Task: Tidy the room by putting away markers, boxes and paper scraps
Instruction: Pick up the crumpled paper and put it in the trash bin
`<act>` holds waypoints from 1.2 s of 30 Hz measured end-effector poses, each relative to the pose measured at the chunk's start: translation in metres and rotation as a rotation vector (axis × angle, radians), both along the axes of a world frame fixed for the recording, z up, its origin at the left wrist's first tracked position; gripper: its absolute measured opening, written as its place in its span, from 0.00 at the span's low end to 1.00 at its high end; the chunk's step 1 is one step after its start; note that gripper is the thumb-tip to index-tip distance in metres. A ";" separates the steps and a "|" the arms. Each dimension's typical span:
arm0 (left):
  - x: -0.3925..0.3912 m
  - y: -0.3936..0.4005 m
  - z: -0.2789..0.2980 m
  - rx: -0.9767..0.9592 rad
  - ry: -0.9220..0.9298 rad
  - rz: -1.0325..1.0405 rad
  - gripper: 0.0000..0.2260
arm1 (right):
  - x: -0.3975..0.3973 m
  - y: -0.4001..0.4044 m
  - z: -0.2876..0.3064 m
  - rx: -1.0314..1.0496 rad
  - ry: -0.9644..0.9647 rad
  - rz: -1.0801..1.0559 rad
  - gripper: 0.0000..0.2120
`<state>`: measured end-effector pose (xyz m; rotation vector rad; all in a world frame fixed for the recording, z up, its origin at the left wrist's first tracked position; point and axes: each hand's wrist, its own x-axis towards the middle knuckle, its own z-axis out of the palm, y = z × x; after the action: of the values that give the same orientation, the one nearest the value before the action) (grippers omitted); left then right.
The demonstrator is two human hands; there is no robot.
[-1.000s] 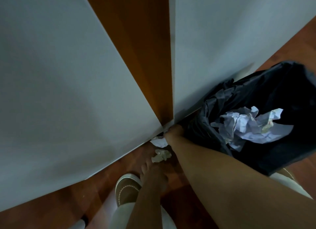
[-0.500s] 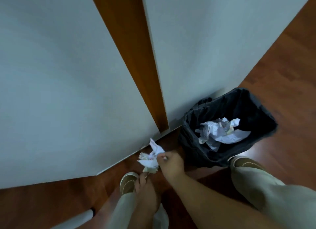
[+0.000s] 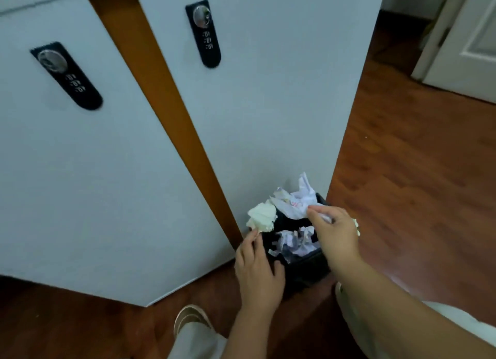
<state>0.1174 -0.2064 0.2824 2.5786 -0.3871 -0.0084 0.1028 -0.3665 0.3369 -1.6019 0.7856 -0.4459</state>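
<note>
A small black bin [image 3: 308, 270] lined with a dark bag stands on the wooden floor against the white cabinet. Crumpled paper [image 3: 294, 242] lies inside it. My left hand [image 3: 257, 270] pinches a cream crumpled scrap [image 3: 261, 216] at the bin's left rim. My right hand [image 3: 335, 232] pinches a larger white crumpled paper [image 3: 294, 200] over the bin's far side. Both scraps are held above the bin opening.
Two white cabinet doors [image 3: 268, 104] with black combination locks [image 3: 205, 31] rise right behind the bin, split by a brown wooden strip [image 3: 161, 104]. Wooden floor [image 3: 416, 184] spreads to the right toward a white door [image 3: 461, 45]. My shoe [image 3: 192, 318] and trouser legs are below.
I have stood up and the view has pulled back. Both hands lifted the paper scraps off the floor by the cabinet and now hold them over the bin.
</note>
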 end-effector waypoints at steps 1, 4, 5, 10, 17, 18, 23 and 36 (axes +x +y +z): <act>-0.004 -0.013 0.003 0.023 0.019 -0.029 0.31 | -0.001 -0.011 -0.001 -0.001 0.052 0.020 0.04; -0.016 -0.043 0.001 0.114 0.189 0.001 0.27 | -0.010 -0.035 -0.019 0.009 0.213 0.161 0.15; -0.020 -0.048 -0.001 0.119 0.244 0.040 0.24 | -0.013 -0.042 -0.028 -0.003 0.256 0.200 0.18; -0.039 -0.060 -0.015 -0.159 0.496 0.365 0.23 | -0.022 -0.085 -0.057 -0.056 0.473 0.149 0.23; -0.039 -0.066 -0.033 -0.645 0.702 0.495 0.36 | -0.020 -0.109 -0.090 0.171 0.571 0.387 0.29; -0.039 -0.065 -0.035 -0.633 0.695 0.509 0.36 | -0.020 -0.108 -0.098 0.130 0.600 0.411 0.34; -0.038 -0.040 -0.041 -0.601 0.652 0.609 0.38 | -0.018 -0.090 -0.100 -0.027 0.658 0.563 0.29; -0.038 0.018 -0.047 -0.485 0.435 0.873 0.38 | -0.011 -0.036 -0.133 0.126 0.481 0.968 0.22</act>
<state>0.0789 -0.1883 0.2351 1.9879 0.8005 -0.1402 0.0920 -0.4026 0.2038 -1.7759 0.2855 0.6872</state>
